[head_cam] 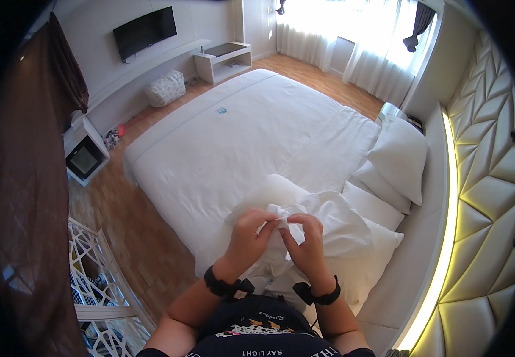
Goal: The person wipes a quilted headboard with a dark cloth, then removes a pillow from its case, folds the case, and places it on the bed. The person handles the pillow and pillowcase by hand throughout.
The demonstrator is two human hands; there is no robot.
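Observation:
My left hand (250, 234) and my right hand (305, 236) are close together over the near side of a white-covered bed (239, 143). Between thumb and fingers, each pinches the bunched edge of a white cloth (342, 223), perhaps a pillowcase. The cloth spreads in loose folds to the right of my hands, over a white pillow (384, 241). Just beyond my hands rises another white, pillow-like bulge (279, 187), partly covered by the cloth. Black straps with small devices circle both my wrists.
Several white pillows (398, 156) lean by the padded headboard wall (485, 214), with a lit strip (447, 223) along it. A white lattice screen (96, 267) and brown curtain (29, 178) stand left. Across the wood floor (150, 241) are a small cabinet (92, 138) and a bundled bag (166, 88).

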